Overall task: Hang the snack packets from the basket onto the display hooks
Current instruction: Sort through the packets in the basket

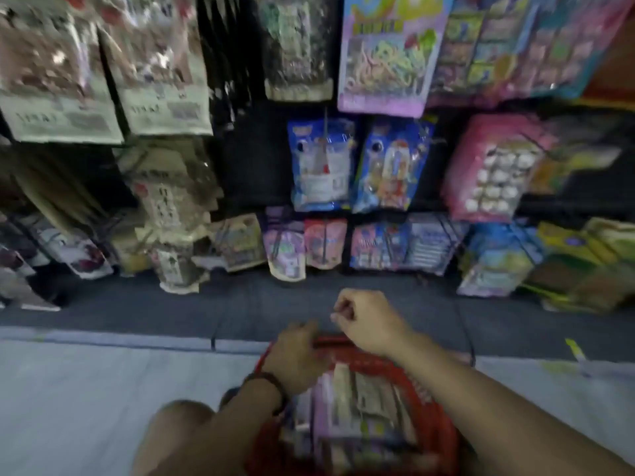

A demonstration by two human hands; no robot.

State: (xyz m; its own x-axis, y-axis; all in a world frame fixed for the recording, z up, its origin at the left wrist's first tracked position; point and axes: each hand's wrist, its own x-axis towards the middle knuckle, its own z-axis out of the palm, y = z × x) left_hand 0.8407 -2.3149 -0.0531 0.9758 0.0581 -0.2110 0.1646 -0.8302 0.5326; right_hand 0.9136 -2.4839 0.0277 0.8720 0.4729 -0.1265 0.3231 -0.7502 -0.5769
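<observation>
A red basket (443,431) stands on the floor at the bottom centre, with several snack packets (347,407) upright inside it. My left hand (297,355) lies over the basket's far left rim with its back towards me; blur hides whether its fingers grip anything. My right hand (367,321) hovers just beyond the far rim, fingers curled into a loose fist with nothing visible in it. Straight ahead, two blue packets (321,166) hang on the dark display wall, a thin hook (325,146) poking out in front of the left one.
More hanging packets fill the wall: beige bags (161,63) at upper left, a purple bag (385,53) at the top, a pink pack (488,170) at right. Small packets (292,249) stand along the bottom row. My knee (178,427) is at lower left on the pale floor (86,389).
</observation>
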